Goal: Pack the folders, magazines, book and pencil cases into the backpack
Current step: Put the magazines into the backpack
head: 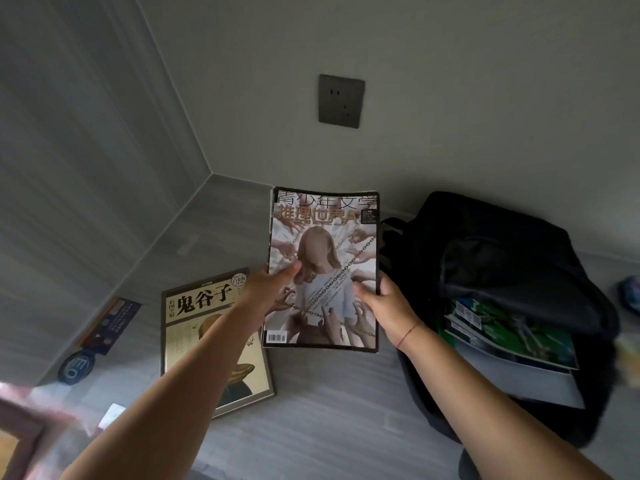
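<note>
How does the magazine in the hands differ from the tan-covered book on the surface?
The magazine is lifted, gripped by the left hand and right hand; the book lies flat, untouched. The magazine's cover is pale with a chained figure; the book's is tan with bold black characters. Both remain outside the backpack.

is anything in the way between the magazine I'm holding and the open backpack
Nothing visible. Both hands, left and right, hold the magazine beside the backpack, whose open mouth already holds a green magazine.

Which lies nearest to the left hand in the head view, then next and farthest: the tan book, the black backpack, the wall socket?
From the left hand:
1. tan book, just below-left, under that forearm.
2. black backpack, off to the right, past the held magazine.
3. wall socket, high on the wall.
</note>
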Demonstrator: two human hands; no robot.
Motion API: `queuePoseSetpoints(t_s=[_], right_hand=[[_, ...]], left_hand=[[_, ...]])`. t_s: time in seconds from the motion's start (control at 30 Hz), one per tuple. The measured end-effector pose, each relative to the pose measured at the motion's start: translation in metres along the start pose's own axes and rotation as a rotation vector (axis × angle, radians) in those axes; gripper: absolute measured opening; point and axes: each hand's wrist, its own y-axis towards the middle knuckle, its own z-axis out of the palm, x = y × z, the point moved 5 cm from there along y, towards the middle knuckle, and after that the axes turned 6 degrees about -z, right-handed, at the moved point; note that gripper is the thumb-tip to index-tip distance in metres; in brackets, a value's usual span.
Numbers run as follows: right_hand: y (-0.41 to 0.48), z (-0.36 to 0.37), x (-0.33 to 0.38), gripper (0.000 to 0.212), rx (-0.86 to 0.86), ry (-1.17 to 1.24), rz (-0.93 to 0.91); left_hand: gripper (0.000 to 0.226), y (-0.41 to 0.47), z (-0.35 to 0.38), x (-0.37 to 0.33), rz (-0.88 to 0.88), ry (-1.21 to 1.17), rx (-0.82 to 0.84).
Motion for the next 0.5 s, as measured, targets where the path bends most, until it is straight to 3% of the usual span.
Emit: queuePoseSetpoints(t_s=[0.13, 0.27, 0.37, 0.43, 0.5], right_hand=[[-0.028, -0.026, 0.030, 0.011, -0.003, -0.023, -0.104], [-0.080, -0.078, 0.036, 0.029, 0.059, -0.097, -0.105], [-0.128, -0.124, 0.025, 0.036, -0.013, -0.048, -0.062], [-0.159, -0.153, 0.016, 0.034, -0.097, 0.064, -0.022], [-0.190, -0.180, 0.007, 0.034, -0.166, 0.210, 0.023]], left_hand=[[0.038, -0.032, 0.020, -0.009, -0.045, -0.088, 0.050], [0.043, -0.067, 0.066, 0.000, -0.085, -0.144, 0.168], [0.031, -0.098, 0.113, 0.002, -0.080, -0.117, 0.247], [0.027, -0.118, 0.148, 0.002, -0.034, -0.033, 0.327], [0.033, -0.130, 0.179, -0.002, 0.120, 0.099, 0.387]])
